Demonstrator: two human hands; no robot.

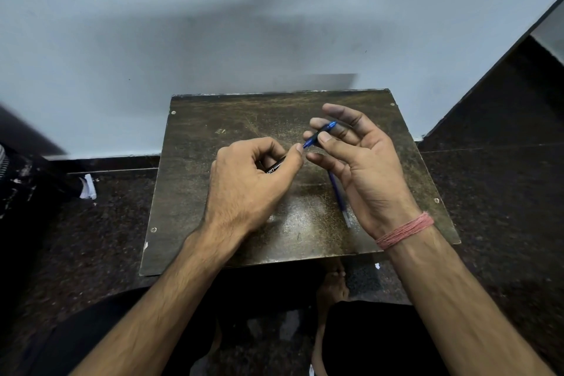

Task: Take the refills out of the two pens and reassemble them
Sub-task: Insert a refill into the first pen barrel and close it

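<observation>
Fingers of right hand [363, 159] are pinching blue pen section [320, 134] above wooden board [213, 119]; left hand [253, 174] is gripping black barrel [274, 165] beside it. Blue refill [338, 198] is lying on board under right hand. Risk: loose pinch could be dropping the small section, rolling off board.

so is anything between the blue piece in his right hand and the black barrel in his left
Nothing visible. The right hand pinches the blue pen piece, its lower tip at the left hand's thumb. The left hand grips the black barrel. A refill lies on the board below.
</observation>
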